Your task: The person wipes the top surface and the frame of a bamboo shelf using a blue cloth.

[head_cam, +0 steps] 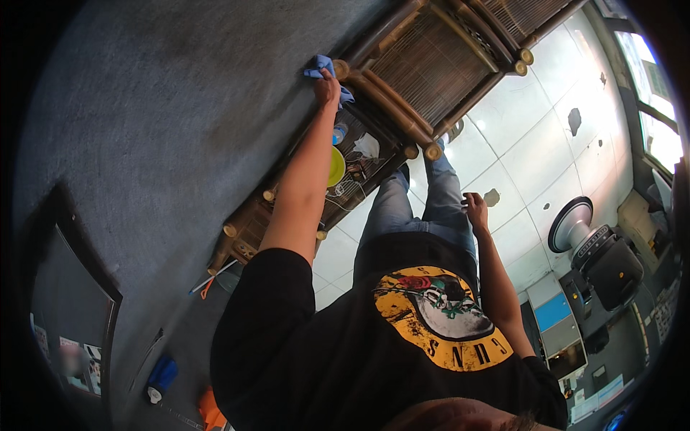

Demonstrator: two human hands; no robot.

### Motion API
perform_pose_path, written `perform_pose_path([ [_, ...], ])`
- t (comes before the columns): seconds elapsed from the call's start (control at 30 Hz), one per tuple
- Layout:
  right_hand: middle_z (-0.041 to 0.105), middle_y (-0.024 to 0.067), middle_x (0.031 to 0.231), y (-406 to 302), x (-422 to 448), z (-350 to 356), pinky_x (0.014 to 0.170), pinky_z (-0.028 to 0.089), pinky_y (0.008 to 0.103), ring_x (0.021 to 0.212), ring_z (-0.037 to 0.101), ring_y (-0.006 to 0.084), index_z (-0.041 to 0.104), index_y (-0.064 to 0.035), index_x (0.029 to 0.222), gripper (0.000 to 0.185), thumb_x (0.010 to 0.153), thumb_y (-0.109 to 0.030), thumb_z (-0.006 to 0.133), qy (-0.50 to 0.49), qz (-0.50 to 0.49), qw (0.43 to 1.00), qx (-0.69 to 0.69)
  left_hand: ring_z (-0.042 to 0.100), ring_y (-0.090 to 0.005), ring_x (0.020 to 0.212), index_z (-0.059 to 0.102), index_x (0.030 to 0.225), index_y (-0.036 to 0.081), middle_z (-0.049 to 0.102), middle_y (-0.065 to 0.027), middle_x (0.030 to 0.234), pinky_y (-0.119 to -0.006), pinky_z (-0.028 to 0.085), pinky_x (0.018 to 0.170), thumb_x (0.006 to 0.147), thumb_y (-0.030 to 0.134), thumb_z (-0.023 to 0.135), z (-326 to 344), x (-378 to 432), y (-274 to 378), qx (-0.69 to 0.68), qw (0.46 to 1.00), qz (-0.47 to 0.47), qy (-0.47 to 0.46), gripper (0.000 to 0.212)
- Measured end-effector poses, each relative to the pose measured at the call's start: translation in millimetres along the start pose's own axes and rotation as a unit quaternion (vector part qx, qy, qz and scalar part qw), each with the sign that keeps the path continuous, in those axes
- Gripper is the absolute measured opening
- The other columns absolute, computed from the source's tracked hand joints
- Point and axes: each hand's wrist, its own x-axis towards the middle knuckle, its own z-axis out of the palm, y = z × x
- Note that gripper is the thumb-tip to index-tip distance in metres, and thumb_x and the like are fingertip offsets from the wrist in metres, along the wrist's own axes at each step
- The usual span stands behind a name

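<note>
A blue cloth (323, 64) is bunched in my left hand (327, 89), which reaches far forward along the grey wall. The cloth touches the round end of a bamboo post (340, 69) at the back corner of a bamboo bench's armrest. Empty, with fingers loosely curled and apart, my right hand (475, 210) hangs beside my right thigh. On the dark slatted bamboo surface under my left arm lie a yellow-green bowl (336, 167), a white face mask (367, 146), a clear plastic container with blue on it (339, 133) and a white cable (339, 188). My forearm hides part of the bowl.
A second slatted bamboo section (426, 64) extends ahead. Worn white floor tiles (523, 145) lie to the right, with a black barber chair (606, 264) and a drawer cabinet (555, 318). A framed mirror (75, 323) hangs on the wall at left.
</note>
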Motion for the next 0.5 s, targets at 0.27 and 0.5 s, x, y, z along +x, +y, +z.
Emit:
perform_pose_path([
  [0.27,0.074,0.0134,0.087,2,-3,19,0.074,0.055,0.0317,0.079,0.072,0.0205,0.069,0.0012,0.111,0.037,0.102,-0.031,0.052,-0.009,0.000,1.000,-0.014,0.062,-0.0455,0.114,0.060,0.126,0.001,0.065,-0.0269,0.123,-0.055,0.047,0.097,0.094,0.057,0.047,5,-11,5,0.040,0.993,0.019,0.111,0.065],
  [0.5,0.074,0.0156,0.092,-1,-2,9,0.074,0.055,0.0322,0.078,0.072,0.0214,0.068,0.0008,0.114,0.038,0.102,-0.032,0.052,-0.027,-0.003,0.999,0.021,0.066,-0.0464,0.105,0.068,0.115,0.000,0.070,-0.0267,0.112,-0.056,0.052,0.090,0.096,0.055,0.046,13,-4,0,-0.026,0.988,-0.013,0.152,0.062],
])
